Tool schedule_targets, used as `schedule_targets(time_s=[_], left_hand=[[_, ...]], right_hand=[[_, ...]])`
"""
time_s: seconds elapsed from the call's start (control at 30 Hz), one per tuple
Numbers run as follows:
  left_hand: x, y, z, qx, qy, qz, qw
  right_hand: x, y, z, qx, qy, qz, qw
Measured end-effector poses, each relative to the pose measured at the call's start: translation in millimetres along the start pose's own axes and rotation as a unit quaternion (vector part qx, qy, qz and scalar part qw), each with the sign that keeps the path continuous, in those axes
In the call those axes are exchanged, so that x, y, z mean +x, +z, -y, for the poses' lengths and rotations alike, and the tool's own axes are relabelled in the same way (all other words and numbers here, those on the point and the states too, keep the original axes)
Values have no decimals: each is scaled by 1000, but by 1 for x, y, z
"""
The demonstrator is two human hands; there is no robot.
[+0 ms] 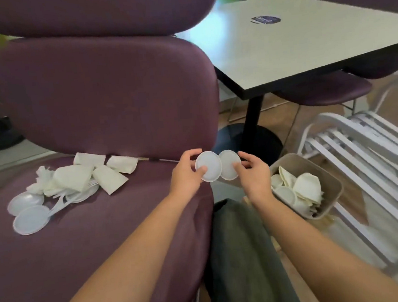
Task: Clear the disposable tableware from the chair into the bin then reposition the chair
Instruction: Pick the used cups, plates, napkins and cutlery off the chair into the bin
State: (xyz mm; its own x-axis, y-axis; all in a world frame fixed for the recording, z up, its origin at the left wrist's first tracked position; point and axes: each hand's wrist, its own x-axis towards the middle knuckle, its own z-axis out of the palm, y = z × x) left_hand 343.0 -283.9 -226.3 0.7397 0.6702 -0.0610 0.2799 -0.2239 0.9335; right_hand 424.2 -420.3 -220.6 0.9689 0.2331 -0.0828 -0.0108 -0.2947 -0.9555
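Note:
A purple chair [118,230] fills the left of the head view. On its seat lies a heap of white disposable tableware [75,183]: flattened paper cups, round lids, plastic cutlery and a crumpled napkin. My left hand [187,176] pinches one round white lid [208,166] over the seat's right edge. My right hand [252,172] pinches a second round lid [228,164] that touches the first. A beige bin [328,187] stands on the floor to the right, holding several white cups and lids.
A pale square table [304,43] on a black pedestal [253,122] stands behind the bin. A white slatted frame [366,150] lies at the far right. Another purple seat [325,91] is tucked under the table. My leg in dark trousers [243,255] is between chair and bin.

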Motion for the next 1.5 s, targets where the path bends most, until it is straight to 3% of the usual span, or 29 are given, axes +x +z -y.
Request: schedule_targets(time_s=[0.4, 0.57, 0.73, 0.87, 1.03, 1.17, 1.33, 1.5], left_hand=[[9, 125, -25, -22, -28, 136, 990], [16, 158, -27, -3, -30, 154, 988], [20, 185, -24, -7, -36, 186, 982], [20, 200, -20, -7, -59, 205, 977], [25, 200, -13, 24, -65, 214, 974], [25, 185, -11, 29, -53, 194, 979], [25, 146, -6, 54, -28, 157, 986], [27, 83, 0, 98, 6, 111, 989]], right_hand=[[53, -122, -73, -52, 101, -109, 988], [68, -133, -97, -64, 182, -94, 977], [68, -129, -83, -11, 127, 19, 992], [77, -137, -86, -27, 126, 12, 992], [90, -154, -99, -124, 127, -1, 984], [89, -151, -106, -273, 164, 39, 947], [73, -116, -76, -218, 86, 64, 970], [47, -59, -27, -207, 2, 131, 969]])
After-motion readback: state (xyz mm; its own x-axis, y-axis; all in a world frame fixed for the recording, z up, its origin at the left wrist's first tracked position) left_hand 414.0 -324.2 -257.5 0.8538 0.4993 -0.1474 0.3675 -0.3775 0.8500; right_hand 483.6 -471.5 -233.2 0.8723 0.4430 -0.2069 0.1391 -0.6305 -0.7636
